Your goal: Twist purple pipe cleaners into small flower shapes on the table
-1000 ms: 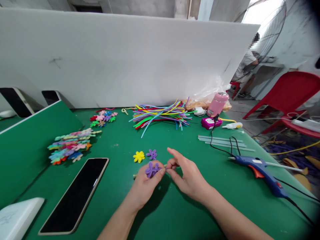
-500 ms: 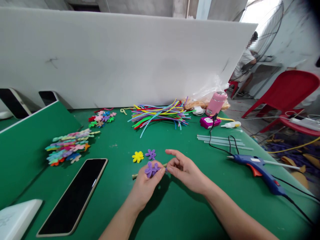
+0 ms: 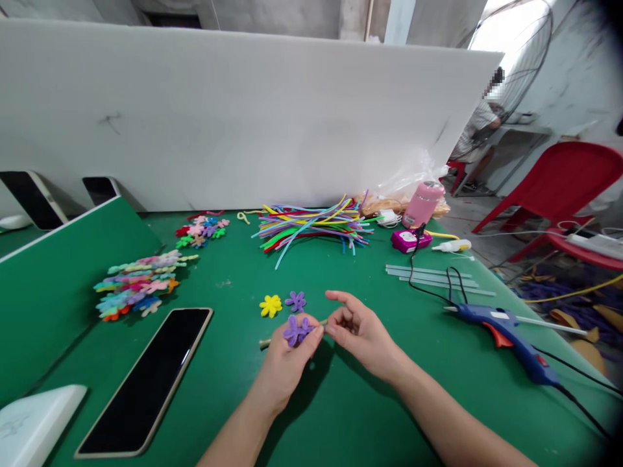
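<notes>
My left hand (image 3: pixel 282 373) is closed around a purple pipe-cleaner flower (image 3: pixel 294 331), whose petals stick up between thumb and fingers. From the far side of that hand pokes the end of a thin olive-green stick (image 3: pixel 264 344). Thumb and index finger of my right hand (image 3: pixel 367 337) pinch close to the left fingertips; what they grip is too small to make out. A bit of the stick shows between the two hands. Just beyond them, a yellow flower (image 3: pixel 270 305) and a loose purple flower (image 3: pixel 295 301) lie flat on the green table (image 3: pixel 350 415).
A bundle of colourful pipe cleaners (image 3: pixel 316 224) lies at the back. On the left are flower piles (image 3: pixel 139 285) and a phone (image 3: pixel 146 383). To the right are glue sticks (image 3: pixel 438 279), a blue glue gun (image 3: pixel 506 334) with its cord and a pink bottle (image 3: pixel 422 202).
The whole view has shifted slightly. Both hands stay together in nearly the same pose, and a small purple bit near the right fingertips no longer shows.
</notes>
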Demonstrator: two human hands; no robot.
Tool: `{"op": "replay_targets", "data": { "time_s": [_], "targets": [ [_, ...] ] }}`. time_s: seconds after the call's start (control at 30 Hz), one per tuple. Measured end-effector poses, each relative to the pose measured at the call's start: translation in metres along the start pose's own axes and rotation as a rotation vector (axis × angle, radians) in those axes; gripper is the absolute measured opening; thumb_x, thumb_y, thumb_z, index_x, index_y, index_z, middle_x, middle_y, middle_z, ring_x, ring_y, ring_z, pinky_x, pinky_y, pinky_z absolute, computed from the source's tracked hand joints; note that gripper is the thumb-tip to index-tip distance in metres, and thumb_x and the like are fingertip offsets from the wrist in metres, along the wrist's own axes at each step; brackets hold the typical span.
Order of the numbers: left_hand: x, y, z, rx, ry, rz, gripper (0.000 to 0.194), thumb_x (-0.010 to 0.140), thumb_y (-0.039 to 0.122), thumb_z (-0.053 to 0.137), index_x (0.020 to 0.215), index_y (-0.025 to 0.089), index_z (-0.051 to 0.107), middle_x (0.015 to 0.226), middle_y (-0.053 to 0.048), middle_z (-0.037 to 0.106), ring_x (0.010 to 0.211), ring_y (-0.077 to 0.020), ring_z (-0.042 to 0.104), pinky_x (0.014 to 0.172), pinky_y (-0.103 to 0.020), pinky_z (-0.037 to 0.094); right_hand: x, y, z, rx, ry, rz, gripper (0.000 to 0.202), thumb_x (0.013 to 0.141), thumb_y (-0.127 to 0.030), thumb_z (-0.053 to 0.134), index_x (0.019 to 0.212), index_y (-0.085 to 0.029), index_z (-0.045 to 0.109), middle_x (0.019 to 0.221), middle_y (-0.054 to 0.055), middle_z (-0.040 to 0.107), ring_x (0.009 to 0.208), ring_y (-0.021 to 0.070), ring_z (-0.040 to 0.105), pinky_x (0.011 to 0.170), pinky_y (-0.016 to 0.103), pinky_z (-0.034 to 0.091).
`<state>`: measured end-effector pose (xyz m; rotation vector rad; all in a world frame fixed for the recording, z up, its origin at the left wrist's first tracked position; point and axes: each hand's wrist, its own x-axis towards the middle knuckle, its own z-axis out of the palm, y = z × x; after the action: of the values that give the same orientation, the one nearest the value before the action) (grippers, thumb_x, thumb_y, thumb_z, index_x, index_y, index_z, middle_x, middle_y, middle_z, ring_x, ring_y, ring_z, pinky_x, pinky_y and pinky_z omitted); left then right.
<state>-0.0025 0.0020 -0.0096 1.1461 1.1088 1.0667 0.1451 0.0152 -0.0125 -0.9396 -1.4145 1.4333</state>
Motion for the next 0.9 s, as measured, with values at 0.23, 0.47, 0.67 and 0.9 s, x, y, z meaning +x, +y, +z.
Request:
{"op": "replay_targets", "data": {
  "time_s": [0.23,0.47,0.67,0.9],
  "targets": [
    [-0.001,0.006,0.002,0.137,0.003,0.032,0.021,0.077,0.031,0.054,0.061,0.019,0.047,0.054,0.006,0.037,0.053,-0.0107,0.033,0.052,-0.023,0.027,0.000,-0.006,-0.001,-0.123,0.003,-0.028,0.044,0.075,-0.018,0.054,0.117,-0.017,0.040,0.073,-0.003,0.051,0.061,0.0096,0.047,0.058,0.024,0.038],
    [-0.001,0.009,0.001,0.194,-0.006,0.073,0.021,0.076,0.029,0.054,0.059,0.019,0.048,0.054,0.006,0.037,0.052,-0.0105,0.033,0.051,-0.023,0.027,-0.003,-0.009,-0.003,-0.203,-0.022,-0.048,0.041,0.077,-0.015,0.051,0.117,-0.018,0.042,0.074,-0.002,0.051,0.063,0.0100,0.046,0.060,0.024,0.040],
    [0.000,0.009,-0.001,0.244,-0.028,0.103,0.019,0.076,0.029,0.053,0.060,0.018,0.051,0.056,0.005,0.039,0.054,-0.0112,0.035,0.053,-0.022,0.030,-0.003,-0.011,-0.006,-0.282,-0.034,-0.071,0.041,0.077,-0.012,0.051,0.117,-0.017,0.044,0.076,-0.001,0.052,0.066,0.0104,0.047,0.064,0.025,0.040],
    [0.001,0.011,-0.002,0.252,-0.102,0.104,0.019,0.077,0.027,0.052,0.060,0.018,0.050,0.055,0.005,0.037,0.053,-0.0107,0.033,0.051,-0.022,0.027,-0.003,-0.012,-0.011,-0.245,-0.105,-0.024,0.036,0.079,-0.015,0.051,0.114,-0.016,0.047,0.072,-0.003,0.050,0.062,0.0091,0.046,0.059,0.022,0.039]
  ]
}}
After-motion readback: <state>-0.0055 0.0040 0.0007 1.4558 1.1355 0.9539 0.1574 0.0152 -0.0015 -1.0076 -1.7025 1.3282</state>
